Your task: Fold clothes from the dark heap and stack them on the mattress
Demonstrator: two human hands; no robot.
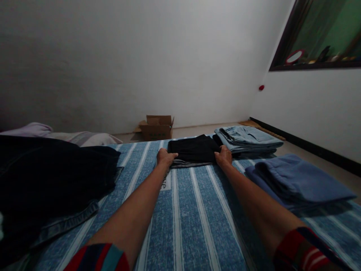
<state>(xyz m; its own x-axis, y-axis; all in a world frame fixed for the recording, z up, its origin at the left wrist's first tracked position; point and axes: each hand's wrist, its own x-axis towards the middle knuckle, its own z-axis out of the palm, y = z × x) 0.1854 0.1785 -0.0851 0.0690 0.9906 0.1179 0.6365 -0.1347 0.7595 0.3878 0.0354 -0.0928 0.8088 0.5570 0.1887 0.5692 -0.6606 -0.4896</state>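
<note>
Both arms reach out to a folded black garment lying on the blue striped bed cover. A grey layer shows under its near edge. My left hand grips its left side, thumb on top. My right hand is closed on its right side. Just behind my right hand is a stack of folded light-blue jeans, with dark cloth beneath. A folded blue garment lies to the right of my right forearm.
Dark clothes are heaped at the left of the bed. Beyond the bed's far edge an open cardboard box stands by the wall. Pale bedding lies at the far left. A dark-framed window is at upper right.
</note>
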